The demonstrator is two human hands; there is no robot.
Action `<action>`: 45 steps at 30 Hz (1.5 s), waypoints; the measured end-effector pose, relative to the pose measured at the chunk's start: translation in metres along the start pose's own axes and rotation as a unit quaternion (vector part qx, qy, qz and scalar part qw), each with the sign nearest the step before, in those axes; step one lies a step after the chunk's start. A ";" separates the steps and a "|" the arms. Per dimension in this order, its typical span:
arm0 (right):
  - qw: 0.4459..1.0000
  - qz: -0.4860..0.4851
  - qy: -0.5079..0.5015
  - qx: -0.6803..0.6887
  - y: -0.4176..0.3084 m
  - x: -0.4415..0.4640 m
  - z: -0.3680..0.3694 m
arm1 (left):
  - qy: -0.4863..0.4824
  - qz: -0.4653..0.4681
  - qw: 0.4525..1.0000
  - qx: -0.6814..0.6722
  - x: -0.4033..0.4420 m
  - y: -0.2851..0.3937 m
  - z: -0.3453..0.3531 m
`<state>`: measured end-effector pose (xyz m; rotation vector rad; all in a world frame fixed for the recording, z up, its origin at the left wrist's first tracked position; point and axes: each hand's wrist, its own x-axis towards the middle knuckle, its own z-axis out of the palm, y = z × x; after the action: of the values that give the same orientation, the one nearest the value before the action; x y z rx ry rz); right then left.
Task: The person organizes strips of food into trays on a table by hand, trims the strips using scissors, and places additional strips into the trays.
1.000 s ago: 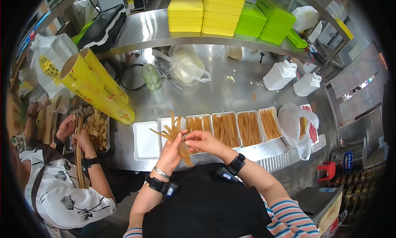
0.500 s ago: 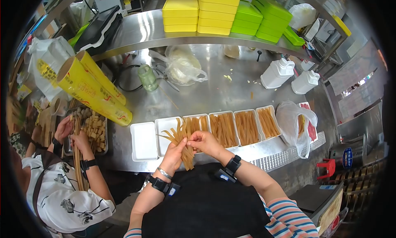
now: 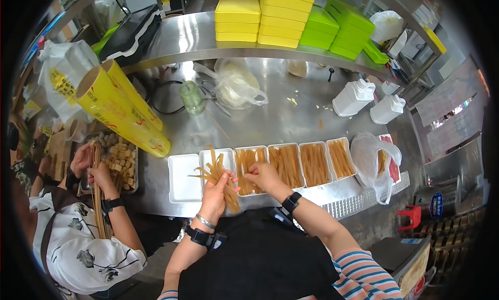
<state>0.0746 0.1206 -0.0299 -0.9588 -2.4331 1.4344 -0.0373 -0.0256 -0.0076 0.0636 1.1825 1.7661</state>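
My left hand [image 3: 214, 193] is wrapped round a bundle of flat brown strips [image 3: 228, 196], whose loose ends fan out above the fingers. Just to its right, my right hand [image 3: 264, 176] is closed with fingertips pinched over the third white tray from the left [image 3: 251, 192], which holds brown strips; whatever is between the fingertips is hidden. A bare white tray [image 3: 185, 179] lies at the left end of the row, and a second white tray [image 3: 224, 153] is partly behind my left hand. Several trays of strips [image 3: 314, 165] continue to the right.
At left, a co-worker's hands [image 3: 99, 173] hold thin sticks beside a tray of cubed food [image 3: 123, 166]. Yellow rolls [image 3: 125, 113] lean nearby. Behind are a glass jar [image 3: 192, 98], a plastic bag [image 3: 236, 84] and white jugs [image 3: 353, 98]. Yellow boxes [image 3: 236, 19] stand on the shelf.
My right hand has moved away from the bundle, rightward over the third tray. My left hand keeps the strips, with its fingers a little more spread.
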 end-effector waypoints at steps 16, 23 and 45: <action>0.963 -0.218 0.143 -0.065 -0.087 -0.024 -0.019 | -0.107 0.016 0.954 0.279 0.012 -0.026 0.008; 0.938 -0.058 0.143 0.310 -0.088 -0.009 -0.029 | -0.093 0.008 0.943 0.319 0.005 -0.023 0.007; 0.936 0.043 -0.145 0.319 -0.025 -0.014 -0.012 | -0.095 -0.030 0.995 -0.016 0.007 -0.007 0.014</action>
<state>0.0798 0.1122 -0.0008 -0.7375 -1.8581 2.3241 -0.0288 -0.0102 -0.0086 0.1709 1.0080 1.6858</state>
